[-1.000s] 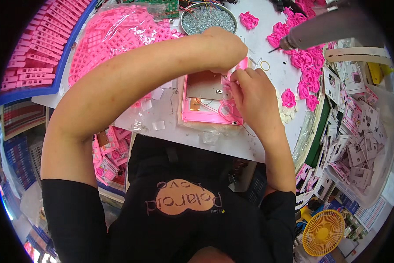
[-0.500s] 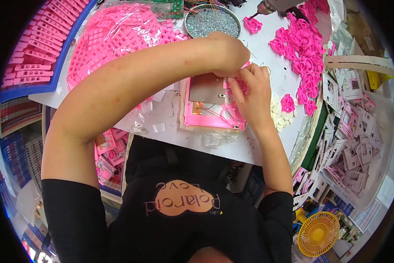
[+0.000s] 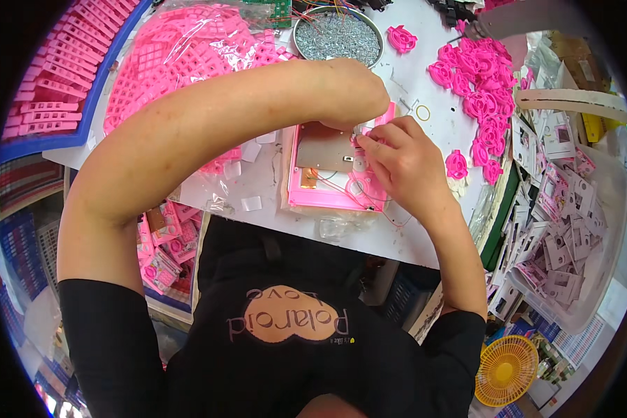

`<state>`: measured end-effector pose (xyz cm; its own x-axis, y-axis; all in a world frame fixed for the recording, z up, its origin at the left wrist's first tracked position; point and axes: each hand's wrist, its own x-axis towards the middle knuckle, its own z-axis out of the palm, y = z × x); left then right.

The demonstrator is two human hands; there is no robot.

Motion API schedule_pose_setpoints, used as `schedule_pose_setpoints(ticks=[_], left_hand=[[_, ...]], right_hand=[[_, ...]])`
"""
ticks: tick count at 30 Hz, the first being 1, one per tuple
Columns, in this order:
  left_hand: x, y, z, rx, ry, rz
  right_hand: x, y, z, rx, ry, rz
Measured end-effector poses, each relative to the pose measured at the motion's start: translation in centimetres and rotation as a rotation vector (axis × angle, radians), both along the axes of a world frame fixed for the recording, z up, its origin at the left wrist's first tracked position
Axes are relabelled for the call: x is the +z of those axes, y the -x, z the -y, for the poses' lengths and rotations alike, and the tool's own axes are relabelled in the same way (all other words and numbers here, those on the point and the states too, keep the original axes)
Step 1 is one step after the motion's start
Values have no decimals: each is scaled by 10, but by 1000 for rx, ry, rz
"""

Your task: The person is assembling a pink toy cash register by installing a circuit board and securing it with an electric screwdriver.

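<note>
Elbows (image 3: 90, 205) wide, left hand (image 3: 358, 90) beside right hand (image 3: 409, 161) over pink casing (image 3: 333, 200)

White table (image 3: 412, 75), heaped pink parts (image 3: 483, 106), dish (image 3: 382, 43), probably of screws (image 3: 338, 36)

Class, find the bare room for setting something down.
Mostly bare tabletop lies between the metal dish and pink pile below a lone pink piece, and right of the clear wrap. Crowded: upper left, bagged pink parts; centre, left hand and right hand at the pink casing.
</note>
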<state>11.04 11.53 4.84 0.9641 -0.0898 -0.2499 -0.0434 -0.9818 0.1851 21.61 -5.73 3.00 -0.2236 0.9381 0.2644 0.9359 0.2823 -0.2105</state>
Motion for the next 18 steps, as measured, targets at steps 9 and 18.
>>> schedule_pose_setpoints(ticks=[9, 18], left_hand=[[-1, 4, -2, -5, 3, 18], [-4, 4, -2, 15, 21, -4]], right_hand=[[2, 1, -4, -37, 10, -41], [-9, 4, -4, -72, -86, -113]])
